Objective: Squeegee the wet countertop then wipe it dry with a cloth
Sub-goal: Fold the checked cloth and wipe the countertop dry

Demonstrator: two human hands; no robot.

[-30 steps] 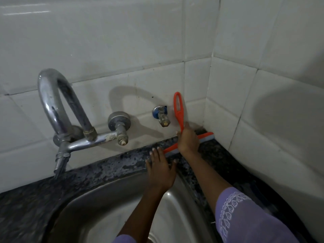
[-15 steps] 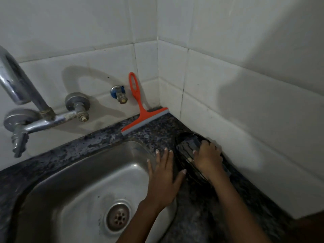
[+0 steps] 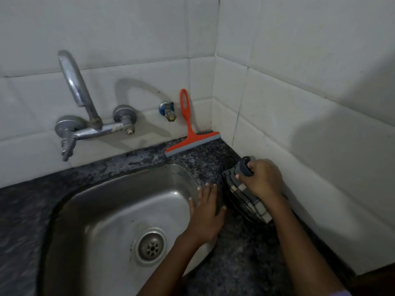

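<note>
the right hand (image 3: 264,181) has its fingers curled around a bunched-up checked cloth (image 3: 249,197), which lies on the dark countertop (image 3: 245,253) right next to the side wall tiles (image 3: 299,129). the left hand (image 3: 206,216) lies flat with straight fingers on the edge of the steel sink (image 3: 119,201) and holds nothing. the orange squeegee (image 3: 190,135) stands in the back corner, its blade on the countertop and its handle leaning on the back wall beside a small blue valve (image 3: 167,111). no hand touches it, so i think the scraping part is done and the drying part is starting.

to dry well, the cloth should be opened out so more of it lies flat on the stone. push it in long, slow strokes from the wall toward the sink, so any leftover water goes into the bowl. press down evenly. go right into the corner and along the bottom of the tiles, where water likes to hide. the squeegee may need to be lifted away to dry under it. turn the cloth over when one side gets soaked.

the light is dim, so i cannot tell how wet the stone is.

i can see no brand, label or writing on the squeegee, the tap (image 3: 85,116), the cloth or the tiles.
</note>
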